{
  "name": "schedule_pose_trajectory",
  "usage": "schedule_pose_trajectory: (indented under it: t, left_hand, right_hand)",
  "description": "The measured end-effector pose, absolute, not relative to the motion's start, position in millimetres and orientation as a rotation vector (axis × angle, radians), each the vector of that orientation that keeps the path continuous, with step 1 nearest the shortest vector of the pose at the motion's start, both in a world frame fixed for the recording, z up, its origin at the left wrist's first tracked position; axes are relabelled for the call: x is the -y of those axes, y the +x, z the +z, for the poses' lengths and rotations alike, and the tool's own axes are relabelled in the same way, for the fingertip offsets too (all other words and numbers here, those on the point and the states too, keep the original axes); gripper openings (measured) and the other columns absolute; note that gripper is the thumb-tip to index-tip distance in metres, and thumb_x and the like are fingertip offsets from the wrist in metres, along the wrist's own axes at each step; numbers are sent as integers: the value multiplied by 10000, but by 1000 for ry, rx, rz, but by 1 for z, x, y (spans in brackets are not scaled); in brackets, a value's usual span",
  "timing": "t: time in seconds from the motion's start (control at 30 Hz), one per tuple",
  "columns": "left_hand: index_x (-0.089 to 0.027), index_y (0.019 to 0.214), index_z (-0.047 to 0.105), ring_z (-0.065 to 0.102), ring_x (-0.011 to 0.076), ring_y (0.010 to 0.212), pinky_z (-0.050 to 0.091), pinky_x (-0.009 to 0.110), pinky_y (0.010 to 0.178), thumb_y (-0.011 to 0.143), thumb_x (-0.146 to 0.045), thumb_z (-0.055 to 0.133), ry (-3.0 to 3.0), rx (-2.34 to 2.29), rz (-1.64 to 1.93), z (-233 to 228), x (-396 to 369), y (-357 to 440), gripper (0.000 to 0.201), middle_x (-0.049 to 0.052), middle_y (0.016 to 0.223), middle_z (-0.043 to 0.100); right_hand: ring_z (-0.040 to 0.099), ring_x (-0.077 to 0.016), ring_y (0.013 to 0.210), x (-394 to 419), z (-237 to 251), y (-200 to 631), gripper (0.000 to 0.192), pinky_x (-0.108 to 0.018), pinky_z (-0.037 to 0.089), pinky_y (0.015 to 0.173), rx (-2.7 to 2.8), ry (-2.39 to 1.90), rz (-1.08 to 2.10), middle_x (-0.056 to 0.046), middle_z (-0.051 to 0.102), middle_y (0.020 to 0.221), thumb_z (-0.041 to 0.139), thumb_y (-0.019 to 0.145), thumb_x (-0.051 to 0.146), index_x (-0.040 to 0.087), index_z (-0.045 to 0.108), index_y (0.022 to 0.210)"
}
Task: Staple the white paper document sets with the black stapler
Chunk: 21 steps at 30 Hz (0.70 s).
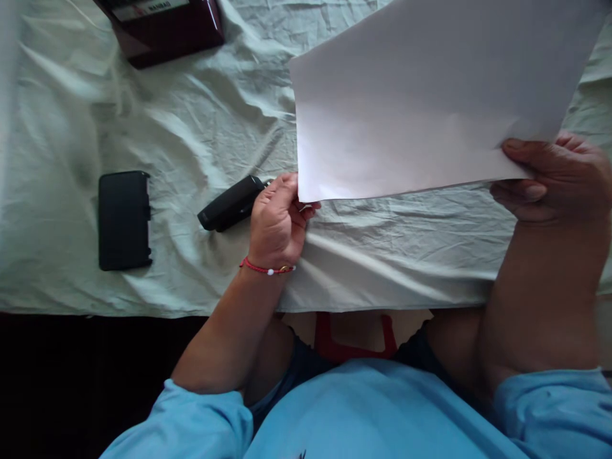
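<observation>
White paper (421, 108), blank on the side I see, is held up over the cloth-covered table; whether it is one sheet or several I cannot tell. My right hand (557, 175) grips its near edge toward the right, thumb on top and fingers underneath. At the near left corner, my left hand (282, 220) is closed, its fingers partly hidden at the paper's edge. Just left of that hand lies a black stapler-like object (232, 203), one end hidden behind the hand.
A pale green wrinkled cloth (201, 127) covers the table. A black rectangular case (124, 220) lies at the left. Toward the far left stands a dark maroon box (167, 32) with a label. A red stool (354, 347) shows below the table's near edge.
</observation>
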<state>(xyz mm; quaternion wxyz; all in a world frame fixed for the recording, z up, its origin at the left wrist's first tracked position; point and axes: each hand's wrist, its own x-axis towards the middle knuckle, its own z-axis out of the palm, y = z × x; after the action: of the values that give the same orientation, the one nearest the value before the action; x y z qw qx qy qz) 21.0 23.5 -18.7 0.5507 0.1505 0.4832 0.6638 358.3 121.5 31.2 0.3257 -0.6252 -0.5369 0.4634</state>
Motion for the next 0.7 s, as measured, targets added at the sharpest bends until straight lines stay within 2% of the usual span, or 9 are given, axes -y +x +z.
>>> schedule_pose_trajectory:
  t: [0.1,0.2,0.27,0.33,0.4,0.43,0.53,0.63,0.7]
  left_hand:
    - [-180,798,729,658,105,584,497,195,461,969,-422,770,296,-1159,1515,-15,-23,22,299,4,721,675]
    - [-205,793,701,633,91,617,528,179,504,797,-320,965,398,-1177,1535,-19,-21,22,288,-32,749,666]
    - [-213,783,681,621,86,645,544,174,556,696,-287,1039,490,-1187,1579,-26,-21,21,376,-51,754,658]
    - [-212,787,681,632,87,692,562,177,630,686,-338,1055,572,-1197,1622,-33,-22,20,407,-50,769,665]
    - [-208,796,686,645,85,733,571,181,701,699,-374,1055,638,-1214,1655,-39,-23,19,416,-46,793,676]
    - [-208,807,685,648,84,742,570,180,720,700,-386,1055,666,-1220,1674,-43,-23,18,425,-47,802,680]
    - [-238,935,694,652,85,729,566,187,746,699,-400,1057,746,-1231,1733,-50,-24,15,462,-63,787,671]
    - [-293,1164,702,661,96,725,572,203,786,697,-374,1057,769,-1244,1728,-50,-24,13,592,-77,771,666]
    - [-298,1182,715,689,112,775,575,213,824,694,-341,1050,732,-1233,1683,-44,-23,12,593,-67,776,673]
  right_hand:
    - [372,-68,593,-121,29,358,682,-325,319,571,1249,-1640,1305,-20,465,725,1005,480,604,205,529,761]
    - [301,-28,556,-119,27,353,621,-253,225,484,1155,-1567,1249,-24,517,745,1023,476,526,190,574,741]
    - [378,-44,544,-117,25,349,563,-223,216,414,1112,-1545,1259,-40,585,775,1036,454,452,175,644,748]
    - [545,-97,618,-116,22,346,514,-231,375,411,1091,-1537,1280,-61,667,854,1036,469,391,164,722,807]
    - [677,-159,782,-115,19,343,500,-303,598,583,1077,-1510,1305,-80,721,949,1032,509,365,155,770,880]
    - [709,-183,865,-115,18,343,504,-352,658,699,1066,-1485,1310,-87,737,995,1030,525,360,153,780,911]
    - [738,-237,1021,-116,17,342,556,-479,680,896,1019,-1418,1292,-93,760,1104,1044,489,325,161,791,957]
    - [741,-283,1082,-118,18,345,580,-534,665,922,998,-1357,1238,-85,771,1127,1054,418,309,183,790,920]
    - [739,-310,1116,-118,19,347,543,-552,657,926,1012,-1336,1194,-86,775,1101,1051,417,318,186,777,867]
